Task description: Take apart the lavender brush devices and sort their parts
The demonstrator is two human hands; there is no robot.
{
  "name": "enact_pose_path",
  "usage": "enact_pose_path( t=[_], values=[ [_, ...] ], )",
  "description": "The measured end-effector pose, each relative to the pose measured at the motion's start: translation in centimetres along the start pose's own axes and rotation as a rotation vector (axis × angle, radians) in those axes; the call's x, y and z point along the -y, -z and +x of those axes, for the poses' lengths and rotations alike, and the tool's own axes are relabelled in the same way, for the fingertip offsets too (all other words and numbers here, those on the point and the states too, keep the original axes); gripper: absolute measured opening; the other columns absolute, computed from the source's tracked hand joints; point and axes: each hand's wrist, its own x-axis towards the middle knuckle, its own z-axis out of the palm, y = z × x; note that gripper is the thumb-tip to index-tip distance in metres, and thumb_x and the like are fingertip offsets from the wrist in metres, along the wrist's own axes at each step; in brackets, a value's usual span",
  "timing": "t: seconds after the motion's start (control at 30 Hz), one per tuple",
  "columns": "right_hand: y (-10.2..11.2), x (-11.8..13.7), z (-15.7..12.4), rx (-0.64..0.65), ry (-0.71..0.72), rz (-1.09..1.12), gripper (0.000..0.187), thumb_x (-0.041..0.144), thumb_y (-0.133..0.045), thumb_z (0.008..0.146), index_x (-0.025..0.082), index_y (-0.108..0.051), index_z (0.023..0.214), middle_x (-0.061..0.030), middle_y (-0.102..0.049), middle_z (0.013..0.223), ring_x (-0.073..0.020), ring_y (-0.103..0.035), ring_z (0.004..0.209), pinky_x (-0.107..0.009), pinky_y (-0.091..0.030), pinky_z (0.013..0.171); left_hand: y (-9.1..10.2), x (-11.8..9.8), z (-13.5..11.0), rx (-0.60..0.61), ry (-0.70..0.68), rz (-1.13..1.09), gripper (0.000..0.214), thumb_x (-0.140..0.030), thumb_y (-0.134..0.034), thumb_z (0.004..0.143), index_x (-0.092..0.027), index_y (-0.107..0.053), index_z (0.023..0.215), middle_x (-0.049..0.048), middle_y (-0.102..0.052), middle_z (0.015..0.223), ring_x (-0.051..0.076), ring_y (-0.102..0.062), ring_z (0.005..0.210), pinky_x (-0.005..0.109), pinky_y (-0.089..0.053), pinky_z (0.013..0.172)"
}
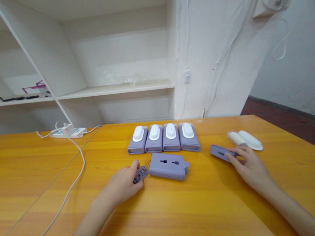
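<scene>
My left hand (127,183) is closed on a small dark grey plastic part with holes (140,174). Thin coiled wire, perhaps a spring, shows between that part and a purple plastic housing (168,168), which lies flat on the table with two dark slots facing up and a tab at its right end. In my right hand (248,164) is a flat purple plate (219,152), pinched at its right end and held over the table. The fingertips partly cover a dark mark on the plate.
Behind the housing stand several purple cases (172,142) in a row, each topped by a white oval piece (170,131). White rounded parts (250,140) lie beyond my right hand. A power strip (69,132) and its cable (77,177) occupy the left. White shelving (116,89) rises behind.
</scene>
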Motion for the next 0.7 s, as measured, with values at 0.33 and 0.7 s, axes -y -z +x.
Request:
enact_pose_path(
  t=[0.33,0.7],
  values=[
    [-0.4,-1.3,0.4,-0.15,0.15,-0.342,0.04,0.059,-0.054,0.078,0.022,-0.049,0.063,-0.0055,-0.051,0.084,-0.0206,-0.054,0.076,-0.035,-0.045,0.07,-0.1,-0.2,0.0,-0.009,0.021,0.043,0.02,-0.028,-0.046,0.081,-0.022,-0.043,0.1,0.0065,-0.067,0.085,0.024,-0.064,0.077,0.03,-0.04,0.064],
    [-0.2,-0.6,0.4,-0.01,0.357,-0.462,0.028,0.026,-0.041,0.087,0.021,-0.062,0.105,-0.0066,-0.066,0.111,-0.0243,-0.056,0.107,-0.049,-0.027,0.101,0.0,-0.5,0.2,-0.023,0.046,0.106,0.017,-0.031,-0.044,0.084,-0.022,-0.043,0.099,0.0068,-0.068,0.086,0.027,-0.066,0.079,0.03,-0.04,0.064]
  ],
)
